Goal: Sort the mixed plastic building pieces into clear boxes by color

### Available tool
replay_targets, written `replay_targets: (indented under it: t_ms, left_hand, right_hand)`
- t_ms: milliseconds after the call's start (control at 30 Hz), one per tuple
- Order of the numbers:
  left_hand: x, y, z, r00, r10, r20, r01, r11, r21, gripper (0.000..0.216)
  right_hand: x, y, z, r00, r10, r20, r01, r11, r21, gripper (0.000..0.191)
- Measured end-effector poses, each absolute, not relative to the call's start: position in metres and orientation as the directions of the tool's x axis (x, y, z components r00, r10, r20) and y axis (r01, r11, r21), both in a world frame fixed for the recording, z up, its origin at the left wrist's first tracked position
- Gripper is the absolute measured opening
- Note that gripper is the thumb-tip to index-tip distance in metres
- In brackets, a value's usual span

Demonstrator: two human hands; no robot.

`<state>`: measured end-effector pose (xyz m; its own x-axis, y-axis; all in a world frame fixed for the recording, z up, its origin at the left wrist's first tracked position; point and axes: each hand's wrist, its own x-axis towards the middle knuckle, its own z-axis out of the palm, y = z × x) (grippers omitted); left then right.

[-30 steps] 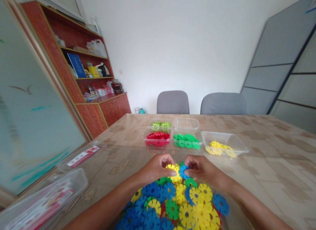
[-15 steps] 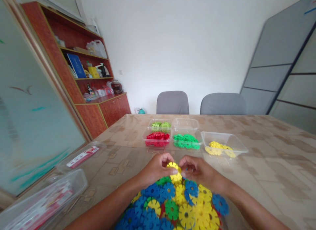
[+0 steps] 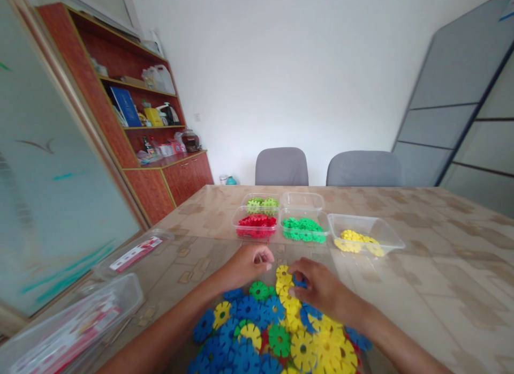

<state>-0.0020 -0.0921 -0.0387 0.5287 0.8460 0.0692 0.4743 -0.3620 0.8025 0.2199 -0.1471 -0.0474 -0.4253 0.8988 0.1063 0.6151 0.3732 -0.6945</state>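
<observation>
A heap of notched plastic discs, mostly blue (image 3: 246, 308) and yellow (image 3: 304, 351) with some green (image 3: 278, 340), lies in front of me. My left hand (image 3: 252, 264) hovers just beyond the heap, fingers loosely curled, the thumb apart from them and nothing held. At the heap's far edge, a yellow disc (image 3: 284, 275) lies between my two hands. My right hand (image 3: 321, 285) is over the far right of the heap, thumb and fingers apart beside the yellow discs. Whether its fingertips touch them, I cannot tell.
Clear tubs hold red discs (image 3: 257, 227), green discs (image 3: 304, 230), lime discs (image 3: 262, 205) and yellow discs (image 3: 355, 241). Another clear container (image 3: 302, 201) stands behind. To the left are a large plastic box (image 3: 130, 296) and a lid (image 3: 163, 236). Two grey chairs (image 3: 281, 166) stand beyond the table.
The yellow disc held between both hands has been let go at the heap's far edge. My left hand has drawn left, and my right hand has lowered toward the heap.
</observation>
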Motion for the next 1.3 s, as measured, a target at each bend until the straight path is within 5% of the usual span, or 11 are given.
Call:
replay_targets:
  t_ms: [267,567,900,1133,1300]
  left_hand:
    - [-0.018,-0.084,-0.038,0.615,0.788,-0.004,0.545,-0.423,0.724,0.022]
    - [-0.021,-0.087,-0.036,0.657,0.752,-0.053,0.571,-0.451,0.686,0.022]
    - [-0.023,-0.090,-0.025,0.680,0.730,-0.070,0.567,-0.463,0.681,0.017]
    - [-0.024,-0.090,-0.020,0.695,0.717,-0.064,0.566,-0.490,0.664,0.019]
    - [-0.026,-0.088,-0.021,0.698,0.715,-0.048,0.563,-0.506,0.654,0.020]
  right_hand:
    - [0.211,-0.137,-0.036,-0.507,0.859,-0.076,0.721,0.375,-0.583,0.067]
    - [0.204,-0.113,-0.032,-0.534,0.832,-0.149,0.662,0.302,-0.686,0.045]
    - [0.207,-0.118,-0.036,-0.579,0.815,0.001,0.366,0.261,-0.893,0.023]
    - [0.246,-0.114,-0.024,-0.434,0.900,0.042,0.419,0.243,-0.875,0.042]
    - [0.304,-0.097,0.001,-0.082,0.971,0.227,0.603,0.229,-0.764,0.031]
